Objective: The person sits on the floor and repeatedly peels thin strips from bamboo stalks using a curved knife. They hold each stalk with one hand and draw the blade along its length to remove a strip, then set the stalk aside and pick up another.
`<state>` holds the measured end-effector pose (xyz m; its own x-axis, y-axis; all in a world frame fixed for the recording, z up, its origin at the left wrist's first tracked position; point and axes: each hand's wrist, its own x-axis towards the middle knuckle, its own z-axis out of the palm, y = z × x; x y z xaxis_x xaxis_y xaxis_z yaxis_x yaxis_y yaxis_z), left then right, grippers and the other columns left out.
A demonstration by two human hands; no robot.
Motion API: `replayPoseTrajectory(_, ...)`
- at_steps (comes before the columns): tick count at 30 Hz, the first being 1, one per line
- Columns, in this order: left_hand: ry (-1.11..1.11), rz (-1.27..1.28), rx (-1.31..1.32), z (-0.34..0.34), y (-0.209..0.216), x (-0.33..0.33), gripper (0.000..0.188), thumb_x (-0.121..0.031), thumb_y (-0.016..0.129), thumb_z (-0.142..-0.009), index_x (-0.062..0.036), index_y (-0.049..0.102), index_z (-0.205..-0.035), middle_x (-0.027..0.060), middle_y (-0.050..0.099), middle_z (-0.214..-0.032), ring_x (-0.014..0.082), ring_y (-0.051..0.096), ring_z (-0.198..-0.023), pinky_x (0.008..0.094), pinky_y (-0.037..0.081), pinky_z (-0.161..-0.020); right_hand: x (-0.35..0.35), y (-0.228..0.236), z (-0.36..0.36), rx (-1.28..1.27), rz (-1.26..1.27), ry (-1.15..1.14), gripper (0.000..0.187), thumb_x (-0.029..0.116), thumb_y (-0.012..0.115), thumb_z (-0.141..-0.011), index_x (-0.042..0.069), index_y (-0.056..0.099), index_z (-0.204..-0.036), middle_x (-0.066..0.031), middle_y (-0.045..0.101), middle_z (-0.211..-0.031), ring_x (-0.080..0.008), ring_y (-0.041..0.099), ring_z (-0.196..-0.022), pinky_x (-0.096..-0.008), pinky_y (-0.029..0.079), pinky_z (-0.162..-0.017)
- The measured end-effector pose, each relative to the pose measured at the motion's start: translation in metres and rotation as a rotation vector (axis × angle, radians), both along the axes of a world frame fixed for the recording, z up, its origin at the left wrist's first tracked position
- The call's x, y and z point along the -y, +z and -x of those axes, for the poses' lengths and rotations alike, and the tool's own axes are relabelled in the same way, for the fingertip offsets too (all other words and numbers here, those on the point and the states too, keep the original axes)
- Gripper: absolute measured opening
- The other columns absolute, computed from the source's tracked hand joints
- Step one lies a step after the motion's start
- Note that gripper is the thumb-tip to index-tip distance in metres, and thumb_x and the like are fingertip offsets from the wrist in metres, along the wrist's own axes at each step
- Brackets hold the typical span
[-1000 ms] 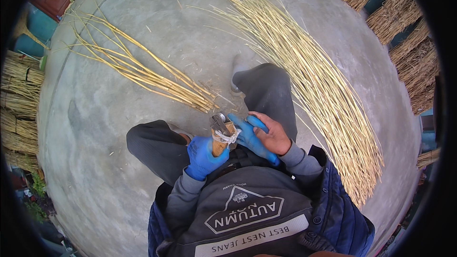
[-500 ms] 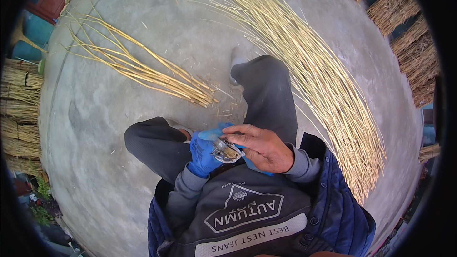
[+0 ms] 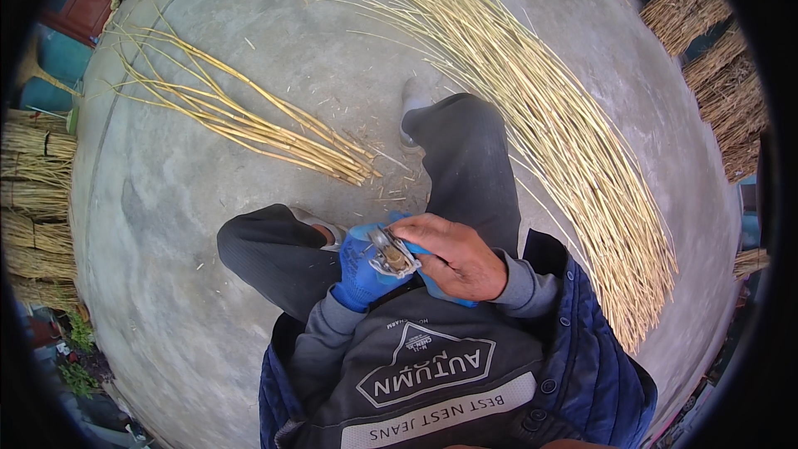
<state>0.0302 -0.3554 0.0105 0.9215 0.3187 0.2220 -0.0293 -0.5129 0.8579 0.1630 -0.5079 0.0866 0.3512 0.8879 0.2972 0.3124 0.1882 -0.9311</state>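
Observation:
My left hand [image 3: 359, 270], in a blue glove, is wrapped round a small silvery-grey thing with a tan middle [image 3: 394, 256], held in front of my lap. Its kind does not show clearly. My right hand [image 3: 459, 256] is bare, its fingers closed against the right side of the same thing, thumb and forefinger near its upper edge. Some blue material [image 3: 440, 289] shows beneath my right hand; whether it is a glove I cannot tell. The ends of several fingers are hidden behind the thing and the hands.
A small bunch of tan stalks [image 3: 274, 129] lies on the concrete floor [image 3: 208, 224] ahead to the left, with short cut bits [image 3: 391, 191] near its ends. A large spread of thin stalks [image 3: 549, 133] lies to the right. Stalk bundles [image 3: 37, 199] stand along both sides.
The silvery-grey thing has turned a little and my left hand has shifted slightly right with it. My right hand stays against it. The stalks lie as before.

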Motion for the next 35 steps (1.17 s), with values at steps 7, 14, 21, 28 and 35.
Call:
replayPoseTrajectory(7,-0.022,0.012,-0.035,0.002,-0.009,0.002,0.033,-0.025,0.088,-0.07,-0.008,0.07,-0.092,0.0114,0.069,-0.082,0.0337,0.068,-0.076,0.0414,0.053,-0.065,0.0,-0.001,0.0,0.009,0.014,-0.009,0.052,-0.009,0.051,-0.086,-0.005,0.051,-0.138,-0.0264,0.059,-0.124,-0.0413,0.065,-0.098,-0.0381,0.052,-0.086)
replayPoseTrajectory(14,-0.02,-0.047,-0.044,0.008,-0.017,0.002,0.036,-0.027,0.086,-0.072,-0.0084,0.07,-0.099,0.0121,0.07,-0.091,0.0347,0.068,-0.085,0.0441,0.052,-0.073,0.0,-0.004,0.002,-0.045,0.083,-0.06,0.049,0.001,0.055,-0.094,-0.007,0.048,-0.142,-0.0276,0.061,-0.126,-0.0402,0.065,-0.111,-0.0402,0.05,-0.096)
replayPoseTrajectory(21,-0.022,-0.002,-0.005,0.009,-0.021,0.003,0.032,-0.027,0.085,-0.074,-0.0089,0.069,-0.096,0.0113,0.069,-0.087,0.0353,0.067,-0.082,0.0452,0.051,-0.071,-0.001,-0.002,0.0,-0.099,0.143,-0.016,0.046,0.007,0.056,-0.099,-0.006,0.049,-0.142,-0.0262,0.062,-0.13,-0.0371,0.064,-0.118,-0.0395,0.048,-0.102)
replayPoseTrajectory(28,-0.032,-0.059,-0.004,0.006,-0.011,0.002,0.029,-0.026,0.083,-0.076,-0.0091,0.069,-0.096,0.0118,0.07,-0.087,0.0356,0.067,-0.082,0.0458,0.051,-0.07,-0.003,-0.005,0.001,-0.053,0.12,-0.038,0.045,0.008,0.056,-0.099,-0.006,0.05,-0.142,-0.0262,0.063,-0.129,-0.0376,0.065,-0.117,-0.0395,0.049,-0.101)
replayPoseTrajectory(35,-0.103,-0.018,-0.128,0.012,-0.007,-0.001,0.042,-0.017,0.076,-0.08,-0.0041,0.063,-0.118,0.0169,0.067,-0.106,0.0335,0.067,-0.098,0.0453,0.052,-0.088,-0.003,-0.013,-0.001,-0.065,0.185,-0.027,0.045,0.011,0.057,-0.1,-0.002,0.051,-0.143,-0.0254,0.062,-0.131,-0.038,0.064,-0.12,-0.0387,0.049,-0.101)
